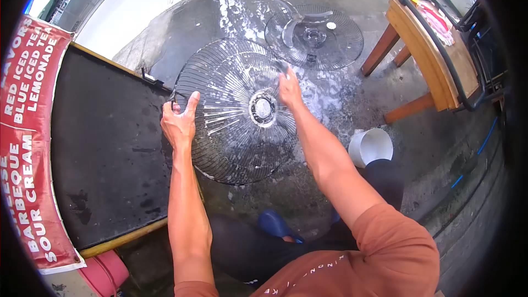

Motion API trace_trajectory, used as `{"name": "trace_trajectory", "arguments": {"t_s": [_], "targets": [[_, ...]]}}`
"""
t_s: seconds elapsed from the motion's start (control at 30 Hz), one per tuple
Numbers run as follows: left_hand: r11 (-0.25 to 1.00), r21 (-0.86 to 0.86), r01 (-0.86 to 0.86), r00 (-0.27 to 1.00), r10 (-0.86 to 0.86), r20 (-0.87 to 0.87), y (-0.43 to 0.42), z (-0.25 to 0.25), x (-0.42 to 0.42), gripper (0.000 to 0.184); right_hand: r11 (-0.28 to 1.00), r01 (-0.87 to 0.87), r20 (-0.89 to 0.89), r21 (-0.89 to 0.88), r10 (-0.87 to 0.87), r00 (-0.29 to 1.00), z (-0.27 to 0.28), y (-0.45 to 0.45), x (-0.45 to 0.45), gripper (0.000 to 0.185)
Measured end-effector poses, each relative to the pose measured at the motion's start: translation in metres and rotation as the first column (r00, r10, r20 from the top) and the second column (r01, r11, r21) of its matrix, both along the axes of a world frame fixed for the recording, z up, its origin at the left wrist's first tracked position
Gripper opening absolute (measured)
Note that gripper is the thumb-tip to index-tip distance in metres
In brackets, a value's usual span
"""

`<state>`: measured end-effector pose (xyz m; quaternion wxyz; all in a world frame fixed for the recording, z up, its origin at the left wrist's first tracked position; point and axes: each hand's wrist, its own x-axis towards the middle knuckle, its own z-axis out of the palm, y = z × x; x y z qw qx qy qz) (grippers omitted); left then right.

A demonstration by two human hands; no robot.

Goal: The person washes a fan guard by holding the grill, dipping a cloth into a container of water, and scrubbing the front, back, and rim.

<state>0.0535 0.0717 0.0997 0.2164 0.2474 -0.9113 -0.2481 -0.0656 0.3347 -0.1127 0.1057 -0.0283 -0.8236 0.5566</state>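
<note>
A round wire fan grille point(236, 148), streaked with white suds, is held up in front of me. My left hand point(180, 121) grips its left rim, thumb up and fingers curled round the edge. Near the grille's upper right part is my right hand point(289, 87), its fingers closed on a small dark thing blurred by motion, which I cannot make out. At the grille's centre sits a pale round hub point(263, 109). Behind it, a second grille point(341, 41) lies on the wet ground with fan blades point(288, 32) and a small white disc on it.
A white bucket point(371, 147) stands by my right knee. The wooden table point(407, 27) with a black metal frame is at the right. At the left are a black board point(110, 148), a red banner point(33, 132) and a pink tub point(104, 274). Suds cover parts of the ground.
</note>
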Motion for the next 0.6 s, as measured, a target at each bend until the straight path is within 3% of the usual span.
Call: {"name": "trace_trajectory", "arguments": {"t_s": [0.03, 0.1, 0.23, 0.3, 0.37, 0.43, 0.6], "targets": [[1.0, 0.009, 0.007, 1.0, -0.007, -0.018, 0.001, -0.002, -0.001, 0.079, 0.997, 0.003, 0.067, -0.082, 0.003, 0.998, -0.013, 0.009, 0.018, 0.059], [1.0, -0.006, -0.014, 1.0, 0.014, -0.012, -0.003, -0.006, -0.005, 0.079, 0.979, 0.202, 0.206, -0.007, -0.196, 0.959, -0.043, 0.005, 0.055, 0.063], [0.998, -0.042, -0.043, 0.999, 0.042, -0.011, 0.001, -0.003, -0.005, 0.081, 0.901, 0.427, 0.412, 0.074, -0.417, 0.81, -0.012, -0.062, 0.155, 0.063], [0.998, -0.023, -0.056, 0.998, 0.057, 0.023, -0.001, -0.003, -0.006, 0.083, 0.927, 0.375, 0.267, -0.022, -0.356, 0.896, 0.042, -0.096, 0.187, 0.063], [0.997, -0.036, -0.074, 0.996, 0.075, 0.038, -0.001, -0.004, -0.006, 0.084, 0.978, 0.176, 0.109, 0.108, -0.188, 0.976, 0.079, -0.124, 0.203, 0.06], [0.997, -0.037, -0.072, 0.996, 0.074, 0.044, -0.001, -0.007, -0.004, 0.084, 0.993, 0.067, -0.075, 0.1, -0.06, 0.995, 0.113, -0.147, 0.201, 0.063], [0.997, 0.002, -0.076, 0.995, 0.076, 0.067, -0.001, -0.003, 0.0, 0.088, 0.894, -0.374, -0.309, 0.248, 0.439, 0.843, 0.129, -0.145, 0.196, 0.073]]}}
